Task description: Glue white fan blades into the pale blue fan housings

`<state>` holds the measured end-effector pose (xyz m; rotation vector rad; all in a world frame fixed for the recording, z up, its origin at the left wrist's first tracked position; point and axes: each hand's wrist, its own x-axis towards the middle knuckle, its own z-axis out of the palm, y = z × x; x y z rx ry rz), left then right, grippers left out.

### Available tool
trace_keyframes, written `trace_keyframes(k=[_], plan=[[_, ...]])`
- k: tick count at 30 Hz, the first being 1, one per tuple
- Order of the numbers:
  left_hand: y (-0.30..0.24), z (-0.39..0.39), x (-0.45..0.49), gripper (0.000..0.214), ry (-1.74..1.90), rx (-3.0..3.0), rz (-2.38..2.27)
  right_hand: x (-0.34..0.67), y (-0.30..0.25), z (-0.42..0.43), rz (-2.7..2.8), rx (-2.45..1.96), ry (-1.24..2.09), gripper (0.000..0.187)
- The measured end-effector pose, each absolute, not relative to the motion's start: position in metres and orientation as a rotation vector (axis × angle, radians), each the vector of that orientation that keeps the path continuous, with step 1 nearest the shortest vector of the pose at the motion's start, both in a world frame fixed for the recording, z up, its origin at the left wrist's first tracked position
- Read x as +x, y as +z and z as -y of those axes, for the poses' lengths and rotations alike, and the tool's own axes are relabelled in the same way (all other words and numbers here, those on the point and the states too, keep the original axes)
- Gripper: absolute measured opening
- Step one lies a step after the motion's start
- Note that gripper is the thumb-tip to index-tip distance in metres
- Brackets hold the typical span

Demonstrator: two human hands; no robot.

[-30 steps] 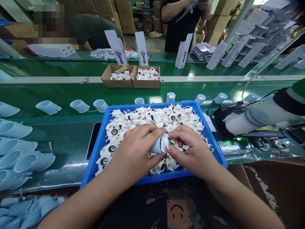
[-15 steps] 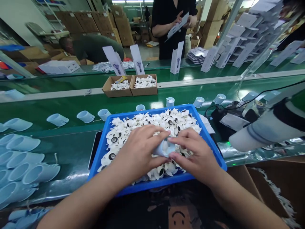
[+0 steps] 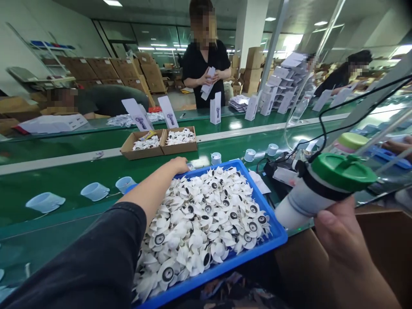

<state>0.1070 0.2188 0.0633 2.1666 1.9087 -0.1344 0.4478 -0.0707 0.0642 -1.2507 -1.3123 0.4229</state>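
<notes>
Your left hand [image 3: 179,164] reaches past the far rim of the blue tray [image 3: 273,229], its grip hidden. Set the cup down upright among the cups [image 3: 215,158]. Your right hand [image 3: 341,240] grasps the tool [image 3: 322,184].

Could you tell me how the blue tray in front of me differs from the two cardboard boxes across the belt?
The blue tray is plastic, wide and shallow; the cardboard boxes are brown, smaller and sit side by side. The tray is heaped with white fan blades; the boxes hold far fewer. The tray lies at the near edge, with the left hand reaching past its far rim; the boxes rest across the green belt. Both hold similar white parts.
</notes>
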Motion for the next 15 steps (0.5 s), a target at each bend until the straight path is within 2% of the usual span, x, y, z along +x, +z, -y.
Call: trace_keyframes(k=[3,7,12,15], plan=[[0.057,-0.224,0.085,0.035,-0.187,2.042,-1.995,0.451,0.059,0.072,1.172,-1.149,0.554,0.052],[0.076,-0.208,0.050,0.040,-0.016,2.031,-2.054,0.449,0.048,0.054,1.092,-1.039,0.596,0.065],[0.115,-0.135,0.009,0.062,0.607,2.168,-2.064,0.457,0.049,0.039,0.948,-0.994,0.664,0.043],[0.129,-0.071,-0.010,0.062,0.889,2.157,-1.882,0.475,0.066,0.039,1.050,-1.050,0.636,0.038]])
